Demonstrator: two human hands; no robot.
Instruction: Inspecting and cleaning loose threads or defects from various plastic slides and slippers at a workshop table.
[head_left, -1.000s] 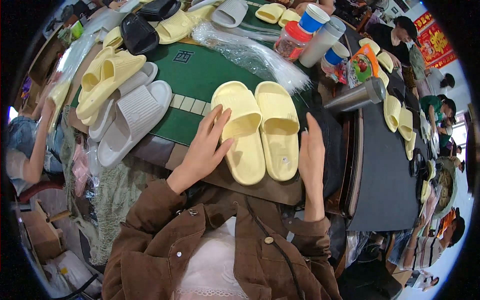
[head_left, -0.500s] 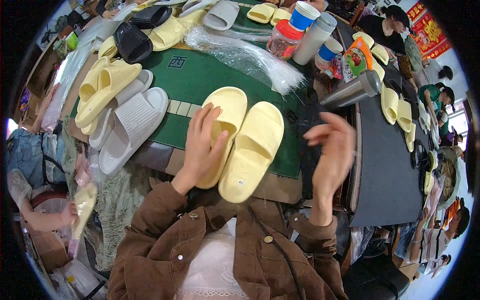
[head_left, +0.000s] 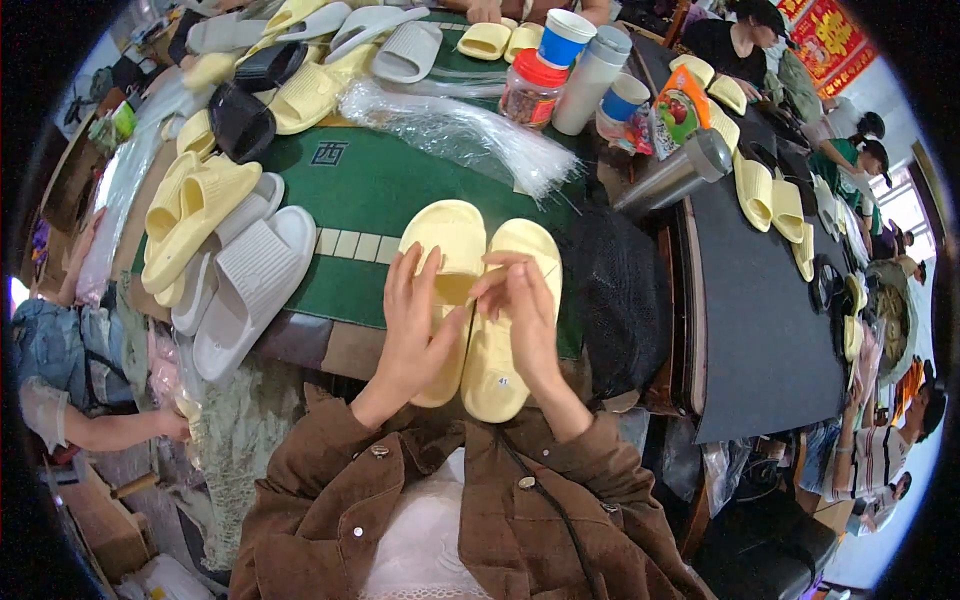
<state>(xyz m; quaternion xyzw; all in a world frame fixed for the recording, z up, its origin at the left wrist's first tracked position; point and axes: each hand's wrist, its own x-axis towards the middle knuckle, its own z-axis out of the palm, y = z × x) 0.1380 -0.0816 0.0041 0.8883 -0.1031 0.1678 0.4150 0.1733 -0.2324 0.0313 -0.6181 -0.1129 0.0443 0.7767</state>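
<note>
A pair of pale yellow slippers lies side by side in front of me, toes pointing away, on the near edge of the green mat. My left hand rests on the left slipper, fingers spread over its strap and thumb apart. Over the strap of the right slipper, my right hand has its fingers bent and bunched together; whatever is between the fingertips is too small or hidden to make out. A small round size sticker shows on the right slipper's heel.
Grey slippers and yellow slippers are piled at the left. Beyond lies a bundle of clear plastic strands. A red-lidded jar, cups and a steel tumbler stand right. Other people work around the tables.
My right hand has come in from the right, onto the right slipper's strap. The left hand stays on the left slipper. The two slippers now lie straighter.
</note>
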